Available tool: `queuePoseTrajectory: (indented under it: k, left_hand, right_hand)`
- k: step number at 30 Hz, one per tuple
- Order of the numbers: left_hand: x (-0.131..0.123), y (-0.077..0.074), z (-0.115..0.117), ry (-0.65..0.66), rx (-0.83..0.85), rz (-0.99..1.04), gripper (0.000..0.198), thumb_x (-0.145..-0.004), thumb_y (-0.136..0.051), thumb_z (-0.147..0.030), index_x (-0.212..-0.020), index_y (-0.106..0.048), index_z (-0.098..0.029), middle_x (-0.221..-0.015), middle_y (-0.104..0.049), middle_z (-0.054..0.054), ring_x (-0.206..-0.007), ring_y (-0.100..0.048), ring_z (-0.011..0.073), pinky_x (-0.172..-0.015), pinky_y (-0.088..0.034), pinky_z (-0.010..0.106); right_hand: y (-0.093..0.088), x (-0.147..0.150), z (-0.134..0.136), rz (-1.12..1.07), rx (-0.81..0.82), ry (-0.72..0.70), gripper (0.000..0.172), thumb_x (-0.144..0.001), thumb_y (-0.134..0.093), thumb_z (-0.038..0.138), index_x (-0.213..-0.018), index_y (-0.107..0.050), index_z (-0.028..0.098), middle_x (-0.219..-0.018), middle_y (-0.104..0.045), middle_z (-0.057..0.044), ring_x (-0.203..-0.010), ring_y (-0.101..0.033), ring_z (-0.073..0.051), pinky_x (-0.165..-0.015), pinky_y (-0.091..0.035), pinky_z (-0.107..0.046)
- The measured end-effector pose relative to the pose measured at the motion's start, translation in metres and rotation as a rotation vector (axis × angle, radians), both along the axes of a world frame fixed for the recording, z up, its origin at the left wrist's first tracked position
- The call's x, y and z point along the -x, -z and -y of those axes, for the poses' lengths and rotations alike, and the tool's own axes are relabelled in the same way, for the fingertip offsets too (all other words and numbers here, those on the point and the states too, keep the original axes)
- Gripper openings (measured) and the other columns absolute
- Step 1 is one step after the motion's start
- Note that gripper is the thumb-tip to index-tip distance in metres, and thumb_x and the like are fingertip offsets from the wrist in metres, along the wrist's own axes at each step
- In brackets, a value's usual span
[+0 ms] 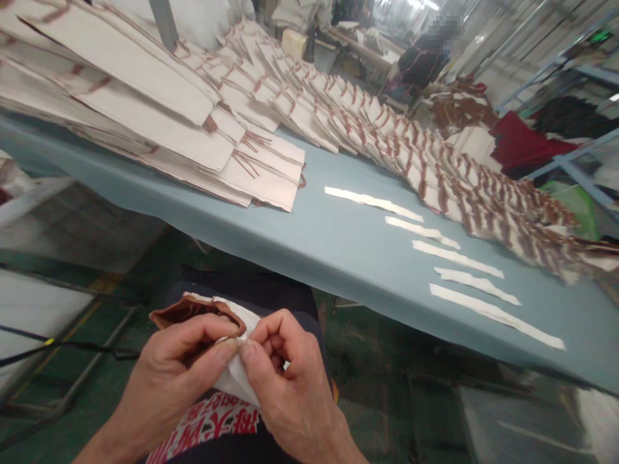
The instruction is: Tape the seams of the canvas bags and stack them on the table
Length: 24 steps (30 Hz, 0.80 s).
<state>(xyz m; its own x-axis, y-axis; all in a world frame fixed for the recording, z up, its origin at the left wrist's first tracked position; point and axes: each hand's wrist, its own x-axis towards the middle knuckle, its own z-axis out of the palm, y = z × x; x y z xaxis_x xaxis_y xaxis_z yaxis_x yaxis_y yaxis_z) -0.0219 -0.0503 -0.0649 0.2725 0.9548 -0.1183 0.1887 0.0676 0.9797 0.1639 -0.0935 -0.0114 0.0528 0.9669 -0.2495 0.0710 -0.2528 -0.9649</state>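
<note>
Over my lap, in front of the table, both hands meet at the edge of a white-and-brown fabric piece. My left hand pinches its brown-trimmed edge between thumb and forefinger. Right beside it, my right hand pinches the same edge, thumb and bent forefinger pressed together. The fingertips nearly touch, and what exactly lies between them is too small to make out. White cloth hangs under the fingers, and part of the piece is hidden behind my hands.
A blue-green table slants across the view. Several white strips lie on it. Stacked cream fabric pieces fill its left end; a long overlapping row of brown-trimmed pieces runs along the far side. Another person is in the background.
</note>
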Motion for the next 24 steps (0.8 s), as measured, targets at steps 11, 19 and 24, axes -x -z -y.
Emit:
queuePoseTrajectory:
  k: [11,19,24]
  left_hand:
    - [-0.011,-0.015,0.006,-0.114,0.109,0.036,0.025,-0.091,-0.083,-0.047,-0.079,-0.082,-0.025,-0.072,-0.076,-0.001,-0.058,-0.065,0.0166,-0.053,-0.053,0.021]
    - [-0.003,-0.002,-0.004,0.056,0.079,0.143,0.024,-0.093,-0.087,-0.042,-0.078,-0.082,-0.025,-0.071,-0.076,-0.001,-0.055,-0.065,0.0149,-0.049,-0.051,0.018]
    - [-0.010,-0.019,-0.001,0.036,0.165,0.121,0.018,-0.090,-0.085,-0.037,-0.077,-0.084,-0.024,-0.072,-0.076,-0.002,-0.056,-0.060,0.0128,-0.052,-0.050,0.017]
  right_hand:
    - [0.005,0.014,0.003,0.176,-0.058,0.087,0.017,-0.098,-0.067,0.035,-0.087,-0.057,0.027,-0.064,-0.062,0.004,-0.051,-0.057,-0.013,-0.048,-0.035,-0.023]
    - [0.005,0.012,0.005,0.126,-0.011,0.058,0.016,-0.102,-0.064,0.037,-0.093,-0.055,0.027,-0.061,-0.056,0.007,-0.047,-0.051,-0.012,-0.047,-0.031,-0.024]
    - [0.007,0.007,0.005,0.061,-0.002,0.000,0.014,-0.105,-0.060,0.037,-0.110,-0.061,0.023,-0.070,-0.064,0.006,-0.051,-0.054,-0.012,-0.048,-0.033,-0.022]
